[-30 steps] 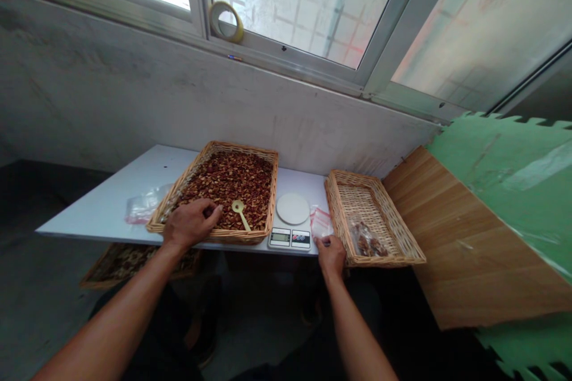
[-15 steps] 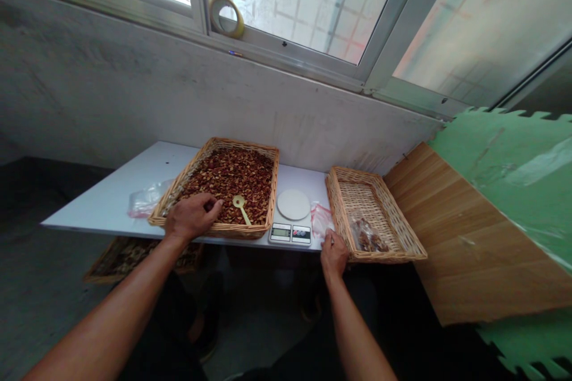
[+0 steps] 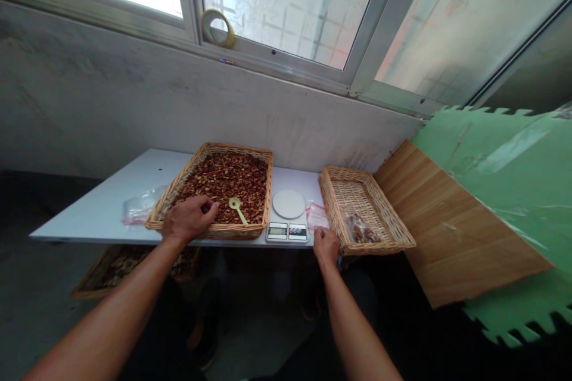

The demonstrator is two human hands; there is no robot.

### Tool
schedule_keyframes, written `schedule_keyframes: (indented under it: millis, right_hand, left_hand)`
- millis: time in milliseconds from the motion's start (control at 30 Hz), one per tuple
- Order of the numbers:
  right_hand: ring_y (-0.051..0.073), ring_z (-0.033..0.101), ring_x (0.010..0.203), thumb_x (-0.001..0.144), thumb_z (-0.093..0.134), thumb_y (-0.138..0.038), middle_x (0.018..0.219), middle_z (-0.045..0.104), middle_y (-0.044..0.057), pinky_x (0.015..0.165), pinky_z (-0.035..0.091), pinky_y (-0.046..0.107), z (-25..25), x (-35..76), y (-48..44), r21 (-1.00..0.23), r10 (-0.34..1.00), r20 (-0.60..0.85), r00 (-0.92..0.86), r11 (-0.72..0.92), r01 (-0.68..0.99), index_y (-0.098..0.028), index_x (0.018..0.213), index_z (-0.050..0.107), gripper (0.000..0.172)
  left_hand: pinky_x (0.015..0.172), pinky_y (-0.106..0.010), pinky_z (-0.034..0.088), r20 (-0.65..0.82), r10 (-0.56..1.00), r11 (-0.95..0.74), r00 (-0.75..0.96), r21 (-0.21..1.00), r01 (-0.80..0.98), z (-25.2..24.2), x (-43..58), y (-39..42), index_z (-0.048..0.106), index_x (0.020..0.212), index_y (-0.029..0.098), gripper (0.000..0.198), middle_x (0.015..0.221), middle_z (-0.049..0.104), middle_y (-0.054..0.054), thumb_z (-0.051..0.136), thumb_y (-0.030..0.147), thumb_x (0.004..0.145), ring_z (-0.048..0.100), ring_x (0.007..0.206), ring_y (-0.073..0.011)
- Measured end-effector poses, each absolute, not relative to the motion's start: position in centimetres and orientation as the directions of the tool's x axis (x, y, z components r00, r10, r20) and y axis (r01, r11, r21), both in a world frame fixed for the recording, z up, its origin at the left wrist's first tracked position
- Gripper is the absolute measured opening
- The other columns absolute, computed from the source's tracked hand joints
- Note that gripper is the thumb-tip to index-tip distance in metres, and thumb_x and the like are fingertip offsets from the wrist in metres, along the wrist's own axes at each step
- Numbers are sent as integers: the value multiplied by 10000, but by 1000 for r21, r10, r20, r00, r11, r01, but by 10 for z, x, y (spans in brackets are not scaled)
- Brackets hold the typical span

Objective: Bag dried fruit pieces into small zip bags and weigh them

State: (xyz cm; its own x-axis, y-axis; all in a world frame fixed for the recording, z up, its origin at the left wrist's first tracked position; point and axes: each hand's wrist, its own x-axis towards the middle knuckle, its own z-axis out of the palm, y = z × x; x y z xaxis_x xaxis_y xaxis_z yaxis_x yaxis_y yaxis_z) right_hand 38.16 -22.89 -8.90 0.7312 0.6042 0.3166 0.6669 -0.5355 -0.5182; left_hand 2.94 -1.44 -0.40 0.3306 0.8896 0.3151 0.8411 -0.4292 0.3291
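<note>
My left hand (image 3: pixel 190 217) rests at the front left rim of a wicker basket (image 3: pixel 269 190) with its fingers curled and nothing showing in them. Brown dried slices (image 3: pixel 232 175) fill that basket, and a pale yellow spoon (image 3: pixel 238 209) lies on them. At the table's front edge my right hand (image 3: pixel 326 244) is closed beside the clear plastic bags (image 3: pixel 316 215) with red edges; whatever its fingers hold is hidden. Between the hands stands a white kitchen scale (image 3: pixel 288 205) with a bare round plate. A second wicker basket (image 3: pixel 366 190) to the right holds small filled bags (image 3: pixel 361 229).
More clear bags (image 3: pixel 140 207) lie on the white table (image 3: pixel 102 202), left of the full basket. Another basket (image 3: pixel 96 280) sits below the table. A wooden board (image 3: pixel 460 226) and green foam mats (image 3: pixel 500 161) stand at right. A tape roll (image 3: pixel 217 28) rests on the window ledge.
The view has shifted slightly. My right hand has curled more and sits a little farther from the right basket's rim. My left hand keeps its place at the full basket.
</note>
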Motion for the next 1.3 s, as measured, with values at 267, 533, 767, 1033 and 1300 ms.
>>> schedule_keyframes:
  millis: [267,533,767,1033,1300]
  right_hand:
    - [299,694,911,981,364,-377,1047,758,190,783,473,359,-77,379,-234,-620,585,298,754,-482,619,-145,1090,787,495]
    - [280,703,1016,967,414,-381,1132,752,161,888,496,346,-75,387,-225,-679,571,285,770,-447,583,-148,1165,769,469]
    - [263,720,879,782,587,-297,921,793,93,791,516,304,-90,396,-219,-759,538,103,837,-502,415,-193,917,824,292]
    - [252,707,657,808,549,-378,629,737,31,631,483,296,-86,395,-216,-826,449,20,893,-496,268,-208,1000,802,361]
    - [289,704,762,733,588,-349,776,773,92,715,480,327,-89,375,-208,-861,329,154,932,-419,290,-193,855,767,267]
  left_hand:
    - [637,-316,399,346,878,-443,331,326,835,-5,29,-15,707,802,247,433,877,748,-65,439,569,913,676,802,-259]
    - [669,-292,418,355,878,-433,320,307,847,-4,29,-17,702,818,239,426,880,756,-47,439,556,925,681,793,-227]
    - [673,-299,428,352,877,-439,328,308,844,-8,28,-15,723,839,232,430,899,759,-52,443,547,926,681,815,-238]
    - [677,-305,428,337,888,-421,313,322,848,-6,29,-15,737,852,238,443,924,761,-56,447,568,908,681,842,-252]
    - [707,-296,434,300,896,-420,328,332,845,-3,28,-17,730,831,261,423,912,764,-39,451,570,905,688,852,-237]
